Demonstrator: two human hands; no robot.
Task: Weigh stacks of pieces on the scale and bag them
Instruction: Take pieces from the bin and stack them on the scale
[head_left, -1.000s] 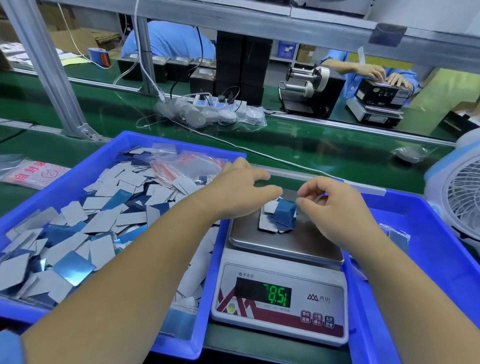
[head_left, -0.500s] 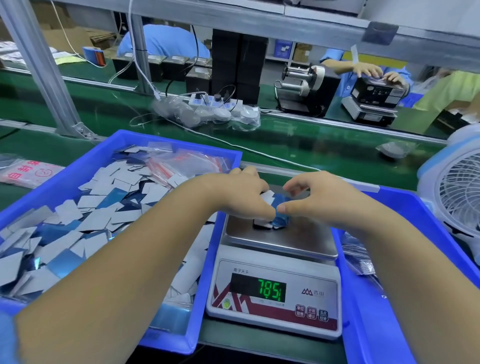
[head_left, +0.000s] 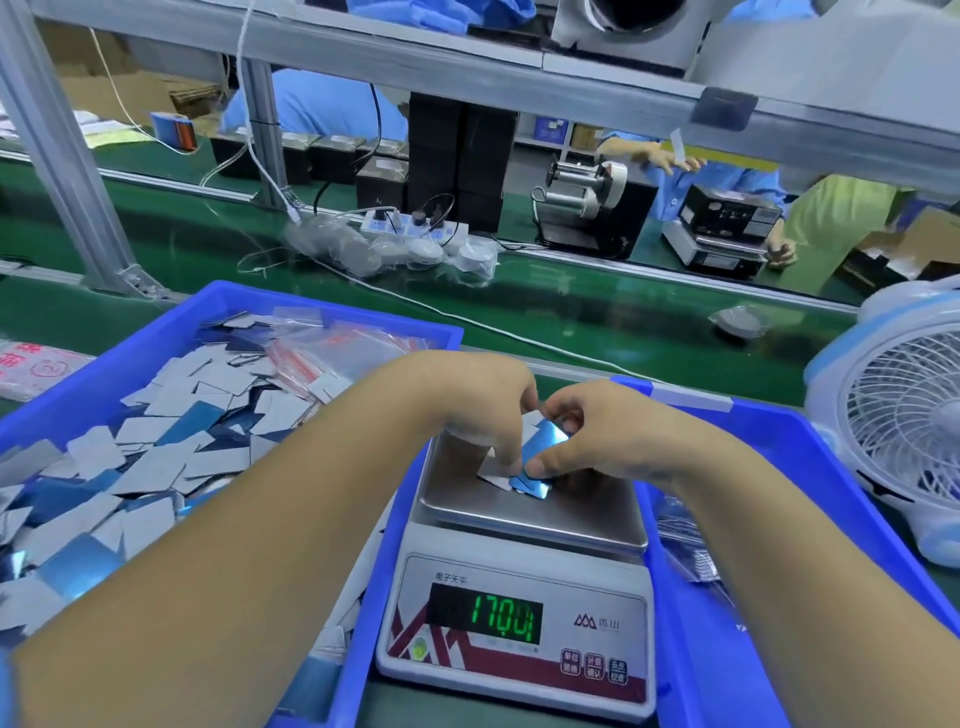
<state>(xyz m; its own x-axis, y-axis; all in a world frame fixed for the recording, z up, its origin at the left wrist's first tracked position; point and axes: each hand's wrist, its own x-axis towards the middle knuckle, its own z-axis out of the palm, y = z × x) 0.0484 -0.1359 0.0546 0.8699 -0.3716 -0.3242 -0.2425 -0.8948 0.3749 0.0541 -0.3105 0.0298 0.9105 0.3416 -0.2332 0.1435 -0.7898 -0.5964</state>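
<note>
Both hands, left hand (head_left: 483, 410) and right hand (head_left: 597, 441), fingers curled, gripping one stack of pieces (head_left: 540, 457) on scale (head_left: 524, 571); blue tray (head_left: 322, 312) left of fingers.

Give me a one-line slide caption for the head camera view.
Both hands, left hand and right hand, pinch a small stack of pieces on the scale between two blue bins.

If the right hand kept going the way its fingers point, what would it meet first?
Probably the left hand: the right hand points leftward across the stack of pieces, fingertips almost meeting. Depth unclear.
</note>
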